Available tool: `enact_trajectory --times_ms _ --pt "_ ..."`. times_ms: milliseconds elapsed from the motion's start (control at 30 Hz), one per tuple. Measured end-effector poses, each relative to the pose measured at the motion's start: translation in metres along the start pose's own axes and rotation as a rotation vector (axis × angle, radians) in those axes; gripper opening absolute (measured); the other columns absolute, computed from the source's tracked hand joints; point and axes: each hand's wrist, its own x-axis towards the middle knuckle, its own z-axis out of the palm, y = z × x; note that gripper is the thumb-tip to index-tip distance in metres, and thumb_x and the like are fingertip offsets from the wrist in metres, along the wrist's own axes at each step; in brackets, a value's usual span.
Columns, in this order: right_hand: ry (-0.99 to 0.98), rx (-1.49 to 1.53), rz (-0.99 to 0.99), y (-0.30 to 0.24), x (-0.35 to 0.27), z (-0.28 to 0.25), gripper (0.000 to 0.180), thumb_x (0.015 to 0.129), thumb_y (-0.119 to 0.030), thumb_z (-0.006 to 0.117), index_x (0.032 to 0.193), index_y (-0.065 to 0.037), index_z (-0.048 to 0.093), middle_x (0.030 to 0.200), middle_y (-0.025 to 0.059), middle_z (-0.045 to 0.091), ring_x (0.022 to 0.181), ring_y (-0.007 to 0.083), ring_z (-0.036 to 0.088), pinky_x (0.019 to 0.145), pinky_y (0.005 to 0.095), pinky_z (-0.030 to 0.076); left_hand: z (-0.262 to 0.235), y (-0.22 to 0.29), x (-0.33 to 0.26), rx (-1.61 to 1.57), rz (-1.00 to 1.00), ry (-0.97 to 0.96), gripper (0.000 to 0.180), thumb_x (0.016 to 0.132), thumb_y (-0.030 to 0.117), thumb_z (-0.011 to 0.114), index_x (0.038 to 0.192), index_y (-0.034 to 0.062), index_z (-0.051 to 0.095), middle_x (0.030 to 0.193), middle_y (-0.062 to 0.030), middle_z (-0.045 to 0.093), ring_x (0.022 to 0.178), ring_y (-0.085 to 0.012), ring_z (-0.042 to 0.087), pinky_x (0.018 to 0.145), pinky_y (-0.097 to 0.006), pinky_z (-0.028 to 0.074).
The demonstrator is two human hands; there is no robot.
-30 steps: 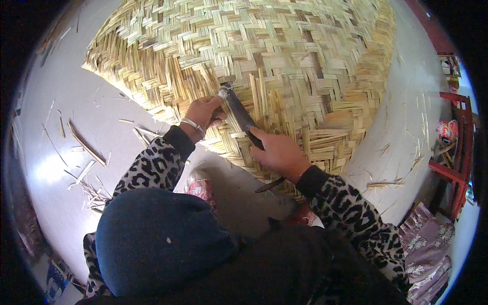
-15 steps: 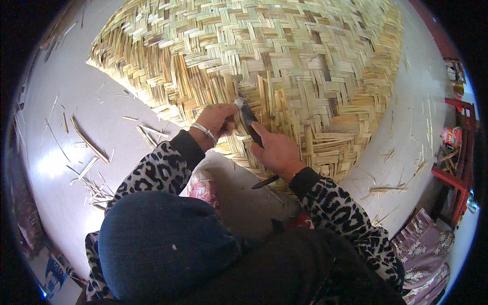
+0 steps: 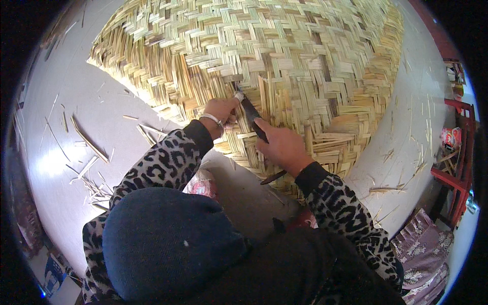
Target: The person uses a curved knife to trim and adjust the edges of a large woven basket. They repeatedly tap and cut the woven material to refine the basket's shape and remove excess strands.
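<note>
Gripping a dark knife (image 3: 252, 118) in a closed fist, the right hand (image 3: 282, 147) drives its tip into the woven bamboo mat (image 3: 284, 56). Just left of the blade, the left hand (image 3: 220, 111) pinches down loose strips. Beyond the hands most of the mat looks fully woven; the near edge under them seems ragged, unfinished. Offcut slivers (image 3: 89, 175) lie further left on the floor (image 3: 56, 152).

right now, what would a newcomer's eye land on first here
The big woven bamboo mat fills the upper picture, spread over the pale floor. At its near edge the right hand drives a dark-handled knife into the weave, the left hand beside the tip. Loose bamboo slivers litter the floor at left.
</note>
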Motion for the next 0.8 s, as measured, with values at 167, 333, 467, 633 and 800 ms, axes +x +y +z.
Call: enact_trajectory --times_ms 167,333,467,633,800 --pt "-0.011 -0.041 -0.034 -0.005 -0.004 -0.010 0.057 0.086 -0.035 0.059 0.139 -0.016 0.049 0.087 0.0212 0.068 0.081 0.0405 0.065 0.073 0.0519 0.051 -0.003 0.005 -0.021 -0.004 -0.030 -0.043 0.027 0.093 0.030 0.064 0.086 0.0034 0.062 0.071 -0.0057 0.065 0.054 -0.0140 0.063 0.048 -0.031 0.055" --pt "-0.036 -0.159 -0.015 -0.010 -0.003 -0.013 0.056 0.087 -0.034 0.058 0.138 -0.013 0.049 0.083 0.0201 0.068 0.077 0.0391 0.066 0.070 0.0519 0.051 0.003 -0.003 -0.033 0.878 0.411 0.194 0.038 0.086 0.036 0.069 0.079 -0.0010 0.067 0.065 -0.0103 0.065 0.059 -0.0187 0.066 0.058 -0.033 0.052" --pt "-0.098 -0.198 0.002 -0.008 -0.018 -0.017 0.056 0.087 -0.032 0.058 0.138 -0.010 0.049 0.079 0.0197 0.067 0.071 0.0396 0.065 0.068 0.0520 0.051 0.003 -0.011 -0.030 0.977 0.480 0.258 0.040 0.084 0.041 0.070 0.081 0.0005 0.066 0.066 -0.0157 0.064 0.061 -0.0270 0.064 0.060 -0.039 0.051" --pt "-0.152 -0.114 0.027 0.006 -0.050 -0.027 0.051 0.088 -0.029 0.053 0.134 -0.009 0.049 0.079 0.0205 0.067 0.073 0.0405 0.066 0.065 0.0552 0.051 0.002 -0.017 -0.022 1.019 0.562 0.247 0.037 0.087 0.039 0.068 0.083 0.0022 0.065 0.069 -0.0171 0.064 0.066 -0.0343 0.063 0.063 -0.041 0.050" --pt "-0.097 -0.022 0.000 0.018 -0.046 -0.037 0.058 0.085 -0.030 0.058 0.140 -0.013 0.047 0.081 0.0220 0.066 0.074 0.0418 0.064 0.068 0.0511 0.050 -0.010 -0.024 -0.020 0.994 0.629 0.188 0.030 0.090 0.032 0.066 0.085 0.0026 0.064 0.072 -0.0187 0.065 0.069 -0.0372 0.064 0.064 -0.044 0.050"
